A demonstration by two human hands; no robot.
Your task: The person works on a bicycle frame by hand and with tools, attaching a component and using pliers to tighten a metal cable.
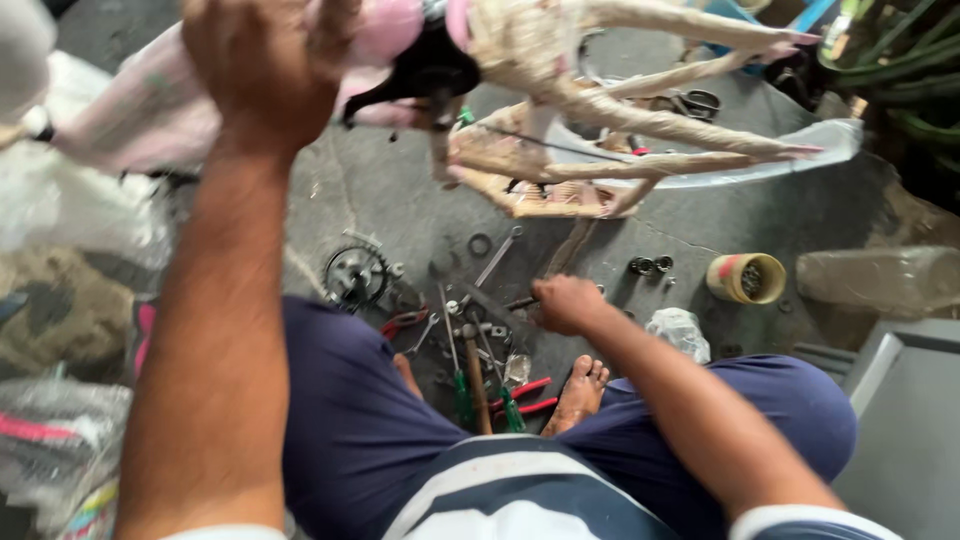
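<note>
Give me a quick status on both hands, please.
Left hand gripping pink bike frame, raised. Right hand down among tools on floor, closed on one. Sprocket nearby.

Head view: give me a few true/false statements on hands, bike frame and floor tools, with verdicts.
1. The left hand grips the pink bike frame held up off the floor. True.
2. The right hand is raised above the frame. False: it is down among the tools on the concrete floor.
3. A toothed sprocket lies on the floor. True.
4. The yellow-rimmed can stands upright. False: it lies on its side.
5. A wrench lies by the right hand. True.
</note>
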